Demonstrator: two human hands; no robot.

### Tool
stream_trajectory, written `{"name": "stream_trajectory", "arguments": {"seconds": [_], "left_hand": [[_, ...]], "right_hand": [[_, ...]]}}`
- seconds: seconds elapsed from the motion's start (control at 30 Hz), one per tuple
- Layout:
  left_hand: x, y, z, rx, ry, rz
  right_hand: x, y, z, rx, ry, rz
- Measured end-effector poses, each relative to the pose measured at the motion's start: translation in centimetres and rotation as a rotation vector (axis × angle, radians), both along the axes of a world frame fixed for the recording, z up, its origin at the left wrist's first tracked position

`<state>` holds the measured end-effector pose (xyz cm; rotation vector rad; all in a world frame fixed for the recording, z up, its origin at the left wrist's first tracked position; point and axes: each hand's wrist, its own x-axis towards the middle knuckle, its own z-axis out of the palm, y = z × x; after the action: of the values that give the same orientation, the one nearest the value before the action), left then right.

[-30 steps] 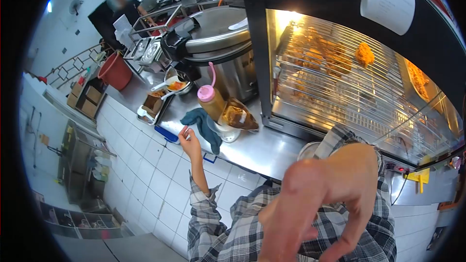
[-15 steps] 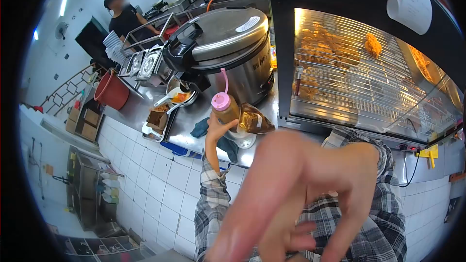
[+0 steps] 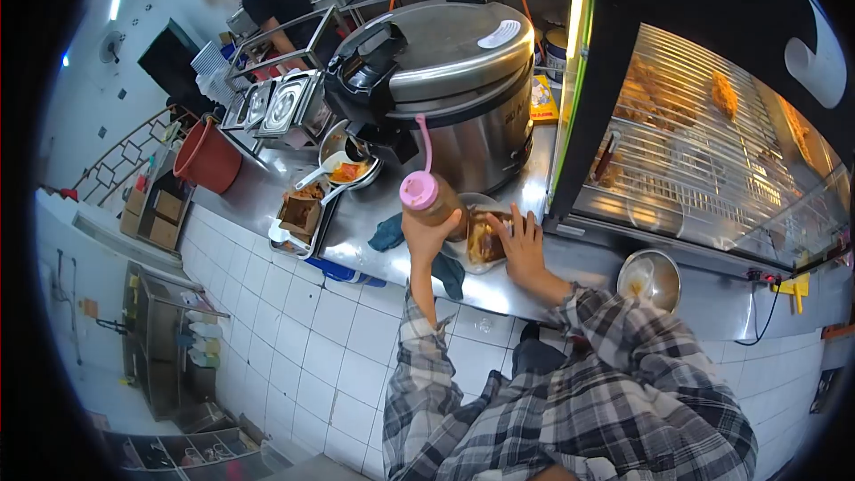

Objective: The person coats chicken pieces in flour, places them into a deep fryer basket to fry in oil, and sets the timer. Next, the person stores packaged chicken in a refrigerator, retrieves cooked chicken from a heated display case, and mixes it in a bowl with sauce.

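Observation:
My left hand (image 3: 429,233) is wrapped round a see-through bottle with brown contents and a pink lid (image 3: 420,189), from which a pink strap sticks up. The bottle is tilted slightly over the counter. Close on its right lies a see-through bag (image 3: 484,242) with golden-brown contents, on a pale round base mostly hidden beneath it. My right hand (image 3: 525,254) rests at the bag's right edge, fingers spread and touching it. Beside my left hand is a dark teal cloth (image 3: 387,233).
Behind stands a large steel cooker (image 3: 459,134). A heated display case (image 3: 686,151) with fried food is at right, a metal bowl (image 3: 650,280) before it. Pans (image 3: 347,169) and a box (image 3: 301,214) sit left. A person (image 3: 278,0) stands at the back.
My right hand has come down from close in front of the camera to the bag. The bag now lies lower, beside the bottle. The view has shifted, and the metal bowl now shows.

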<state>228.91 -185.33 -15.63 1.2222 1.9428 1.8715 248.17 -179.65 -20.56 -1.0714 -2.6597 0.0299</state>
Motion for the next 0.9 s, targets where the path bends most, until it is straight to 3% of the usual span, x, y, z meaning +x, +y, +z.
{"name": "stream_trajectory", "arguments": {"seconds": [0.03,0.3,0.4,0.43,0.53,0.6,0.7,0.8,0.9], "left_hand": [[-0.5,0.0,-0.4,0.035,-0.012,-0.016],[0.6,-1.7,6.7,0.323,-0.173,-0.05],[-0.2,-2.3,8.5,0.311,-0.098,-0.039],[0.4,-2.7,10.3,0.291,-0.001,-0.059],[5.0,-4.0,13.7,0.328,-0.062,-0.027],[8.3,-5.1,14.6,0.36,-0.106,-0.101],[16.7,-6.9,15.4,0.378,-0.039,-0.29],[30.0,-6.7,15.0,0.402,-0.134,-0.441],[44.1,-5.5,11.5,0.328,-0.322,-0.652]], "right_hand": [[0.1,0.3,-2.1,0.005,0.043,-0.001],[2.8,0.9,-2.9,-0.125,0.305,-0.001],[5.0,-0.7,-0.8,-0.393,0.696,0.002],[5.5,-1.2,-0.9,-0.591,0.901,0.002],[9.6,-3.5,1.5,-1.03,1.423,-0.037],[16.8,-3.6,5.5,-1.281,1.364,0.032],[29.4,-4.9,10.1,-1.534,1.733,-0.001],[44.9,-8.1,12.8,-1.303,1.841,-0.074],[59.7,-13.9,12.9,-0.819,1.877,-0.274]]}}
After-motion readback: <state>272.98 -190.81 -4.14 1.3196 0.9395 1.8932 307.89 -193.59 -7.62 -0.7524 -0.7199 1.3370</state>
